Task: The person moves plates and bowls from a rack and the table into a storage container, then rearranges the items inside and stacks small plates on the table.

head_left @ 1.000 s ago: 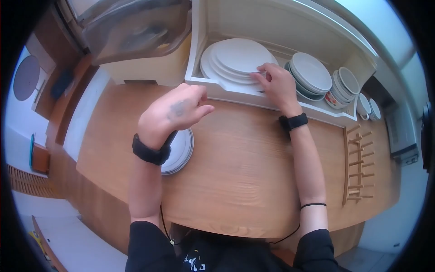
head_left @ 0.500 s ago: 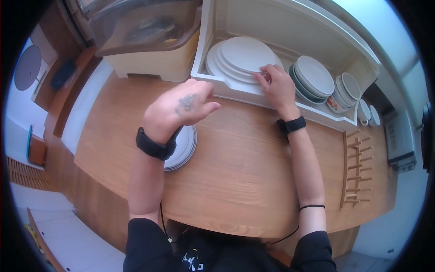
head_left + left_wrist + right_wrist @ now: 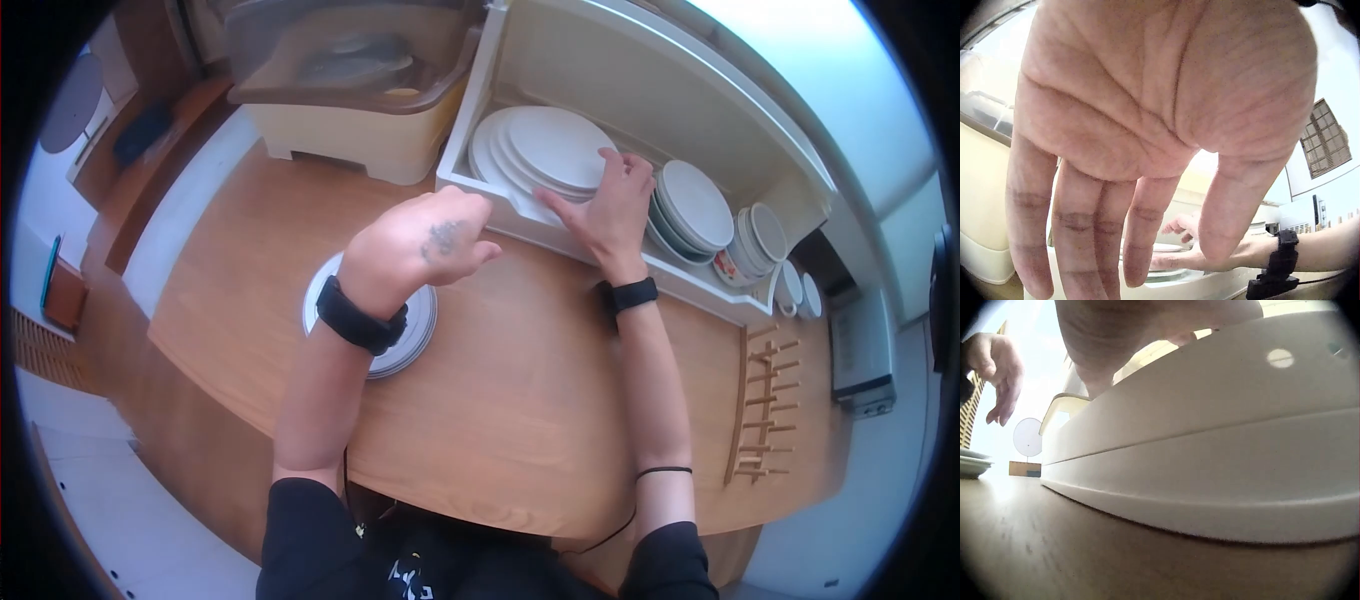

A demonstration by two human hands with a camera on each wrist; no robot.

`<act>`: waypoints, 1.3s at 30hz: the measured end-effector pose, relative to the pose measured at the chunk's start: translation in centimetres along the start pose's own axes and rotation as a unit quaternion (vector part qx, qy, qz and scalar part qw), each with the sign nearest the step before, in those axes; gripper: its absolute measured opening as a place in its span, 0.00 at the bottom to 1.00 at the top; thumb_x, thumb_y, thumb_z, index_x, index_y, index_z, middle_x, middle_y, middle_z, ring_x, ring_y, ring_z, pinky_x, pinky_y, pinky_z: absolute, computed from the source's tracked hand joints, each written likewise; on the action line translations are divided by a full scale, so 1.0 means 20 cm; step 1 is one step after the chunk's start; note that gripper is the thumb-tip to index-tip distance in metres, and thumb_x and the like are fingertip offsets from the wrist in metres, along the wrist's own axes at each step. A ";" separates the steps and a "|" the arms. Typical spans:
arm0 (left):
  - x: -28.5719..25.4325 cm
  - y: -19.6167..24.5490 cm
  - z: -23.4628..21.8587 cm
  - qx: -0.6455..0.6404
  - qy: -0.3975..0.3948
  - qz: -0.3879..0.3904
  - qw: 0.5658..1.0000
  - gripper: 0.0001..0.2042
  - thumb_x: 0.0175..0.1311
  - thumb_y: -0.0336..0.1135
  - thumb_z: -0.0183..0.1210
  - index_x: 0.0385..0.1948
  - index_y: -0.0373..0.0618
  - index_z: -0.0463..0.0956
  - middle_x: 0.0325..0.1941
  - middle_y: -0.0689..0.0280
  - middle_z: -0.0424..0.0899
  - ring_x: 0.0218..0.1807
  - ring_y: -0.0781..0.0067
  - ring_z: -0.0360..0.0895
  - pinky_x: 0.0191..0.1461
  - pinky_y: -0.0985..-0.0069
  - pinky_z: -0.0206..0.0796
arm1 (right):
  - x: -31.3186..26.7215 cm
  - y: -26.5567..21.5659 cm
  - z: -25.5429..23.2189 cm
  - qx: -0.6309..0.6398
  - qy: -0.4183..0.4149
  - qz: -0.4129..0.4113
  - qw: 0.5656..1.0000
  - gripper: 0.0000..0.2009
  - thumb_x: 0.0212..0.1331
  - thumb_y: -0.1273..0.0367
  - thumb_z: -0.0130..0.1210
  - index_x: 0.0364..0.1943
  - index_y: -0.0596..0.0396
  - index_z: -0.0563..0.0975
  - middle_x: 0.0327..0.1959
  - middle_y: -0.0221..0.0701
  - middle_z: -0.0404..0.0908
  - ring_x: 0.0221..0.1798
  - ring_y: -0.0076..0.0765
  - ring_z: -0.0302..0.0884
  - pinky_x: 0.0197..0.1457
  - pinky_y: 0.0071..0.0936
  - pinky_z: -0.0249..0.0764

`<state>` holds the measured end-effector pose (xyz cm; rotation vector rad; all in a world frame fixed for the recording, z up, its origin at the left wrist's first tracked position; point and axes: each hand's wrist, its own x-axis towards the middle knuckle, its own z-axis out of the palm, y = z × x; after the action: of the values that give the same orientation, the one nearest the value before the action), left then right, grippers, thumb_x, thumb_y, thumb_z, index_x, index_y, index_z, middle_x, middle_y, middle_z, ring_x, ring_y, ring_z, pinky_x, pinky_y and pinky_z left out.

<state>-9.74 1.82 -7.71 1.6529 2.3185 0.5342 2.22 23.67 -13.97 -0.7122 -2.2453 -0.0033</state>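
Observation:
My right hand is at the front right edge of a stack of large white plates, its thumb and fingers spread apart. The stack leans in a white dish box. In the left wrist view the right hand shows beyond the left fingers, beside the plate rims. My left hand hangs above the table, holding nothing, with fingers loosely bent; its palm fills much of the left wrist view. Partly hidden beneath the left wrist, a stack of white plates lies on the wooden table.
Smaller plates and bowls stand further right in the box, with white cups beyond its end. A wooden peg rack lies at the table's right. A cream bin with a brown-edged lid stands at the back left.
My right hand's thumb and fingers have spread from a close pinch at the plate edge. The left hand has shifted slightly to the right, and the head view has turned a little.

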 end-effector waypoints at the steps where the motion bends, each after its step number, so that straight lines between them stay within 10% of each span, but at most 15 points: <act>1: 0.00 0.00 0.01 -0.001 0.011 0.006 1.000 0.15 0.67 0.40 0.60 0.40 0.33 0.79 0.37 0.48 0.86 0.41 0.49 0.84 0.46 0.62 0.74 | 0.01 -0.01 0.02 -0.015 0.022 -0.008 1.000 0.47 0.38 0.40 0.74 0.58 0.60 0.73 0.62 0.54 0.65 0.67 0.60 0.64 0.63 0.47 0.69; 22: -0.06 -0.09 0.10 0.012 0.149 0.134 0.980 0.15 0.67 0.43 0.60 0.37 0.35 0.78 0.38 0.48 0.85 0.44 0.45 0.82 0.49 0.60 0.75 | 0.11 -0.01 0.04 0.078 -0.138 0.092 0.983 0.57 0.35 0.40 0.73 0.65 0.70 0.67 0.67 0.58 0.61 0.69 0.64 0.63 0.71 0.46 0.65; 39: -0.04 -0.06 0.06 0.022 0.065 0.088 0.994 0.16 0.67 0.43 0.59 0.44 0.38 0.79 0.42 0.51 0.86 0.48 0.48 0.81 0.51 0.61 0.73 | 0.11 0.02 0.05 0.115 -0.140 0.093 0.979 0.56 0.35 0.43 0.76 0.67 0.67 0.66 0.66 0.56 0.61 0.70 0.63 0.60 0.72 0.46 0.63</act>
<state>-9.95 0.92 -9.32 1.9091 2.2996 0.6491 0.62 25.24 -13.28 -0.8329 -2.3817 0.4660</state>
